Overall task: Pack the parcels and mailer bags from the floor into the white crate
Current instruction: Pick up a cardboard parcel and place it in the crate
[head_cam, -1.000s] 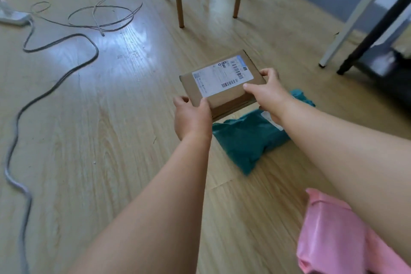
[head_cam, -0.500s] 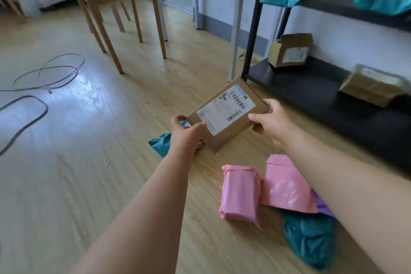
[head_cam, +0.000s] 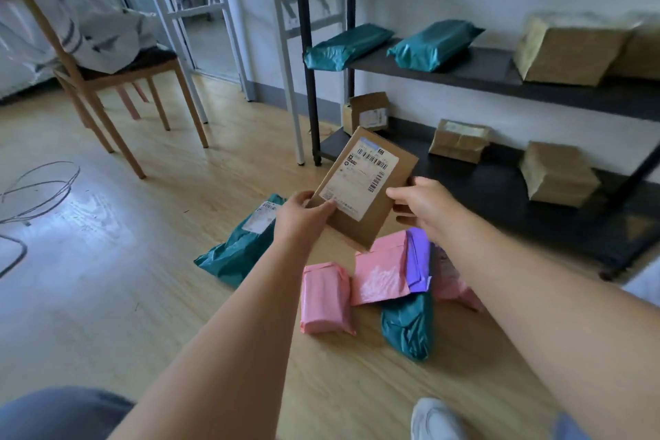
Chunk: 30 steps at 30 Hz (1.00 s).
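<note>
One parcel (head_cam: 369, 186) hangs between left grip (head_cam: 300, 220) and right grip (head_cam: 425, 207).

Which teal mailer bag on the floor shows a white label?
The leftmost teal mailer bag, label at its far end; the teal bag beside the purple mailer shows none.

Wooden chair (head_cam: 150, 60), coiled cable (head_cam: 40, 189), black shelving (head_cam: 494, 72).

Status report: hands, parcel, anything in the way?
Left hand, right hand both grip cardboard parcel, held above floor. Mailer bags lie beneath. White crate not in view.
</note>
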Each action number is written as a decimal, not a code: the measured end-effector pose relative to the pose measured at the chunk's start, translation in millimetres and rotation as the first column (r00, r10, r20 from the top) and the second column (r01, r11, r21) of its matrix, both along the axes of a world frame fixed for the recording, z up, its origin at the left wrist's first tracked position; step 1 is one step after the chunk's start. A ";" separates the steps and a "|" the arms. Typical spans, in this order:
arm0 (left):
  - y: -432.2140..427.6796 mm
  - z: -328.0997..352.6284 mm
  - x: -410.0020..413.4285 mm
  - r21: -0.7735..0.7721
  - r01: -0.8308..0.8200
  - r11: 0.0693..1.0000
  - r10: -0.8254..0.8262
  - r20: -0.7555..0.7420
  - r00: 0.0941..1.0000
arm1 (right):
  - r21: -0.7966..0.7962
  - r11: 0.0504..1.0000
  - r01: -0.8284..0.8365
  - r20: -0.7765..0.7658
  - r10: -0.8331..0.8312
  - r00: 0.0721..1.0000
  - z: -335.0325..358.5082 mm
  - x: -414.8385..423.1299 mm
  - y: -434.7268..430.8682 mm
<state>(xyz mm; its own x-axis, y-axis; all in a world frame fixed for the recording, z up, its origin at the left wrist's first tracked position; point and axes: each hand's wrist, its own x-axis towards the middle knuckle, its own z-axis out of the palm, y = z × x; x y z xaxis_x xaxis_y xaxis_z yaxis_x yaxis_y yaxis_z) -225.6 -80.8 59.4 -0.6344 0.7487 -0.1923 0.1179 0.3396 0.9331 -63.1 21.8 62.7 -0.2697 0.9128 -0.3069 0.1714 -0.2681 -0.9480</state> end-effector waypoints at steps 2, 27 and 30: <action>2.7 6.3 12.5 0.001 0.076 0.997 -0.076 -0.049 0.996 | 0.016 1.000 0.018 -0.008 -0.018 1.000 6.8 12.6 -6.3; 79.0 37.7 225.9 0.235 0.526 0.818 -0.576 0.361 0.734 | 0.209 0.864 0.458 0.212 -0.497 0.841 70.8 217.9 -30.8; 76.9 39.4 247.8 0.225 0.571 0.790 -0.613 0.298 0.732 | 0.187 0.872 0.452 0.245 -0.487 0.839 74.2 247.1 -36.1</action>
<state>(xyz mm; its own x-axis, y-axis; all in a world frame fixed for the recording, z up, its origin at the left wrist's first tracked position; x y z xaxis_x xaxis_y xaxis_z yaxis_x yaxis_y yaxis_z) 22.3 -3.9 98.7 0.0349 0.9793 -0.1991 -0.0680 0.2011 0.9772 184.0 -14.3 136.9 0.2797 0.9416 -0.1876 0.3113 -0.2738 -0.9100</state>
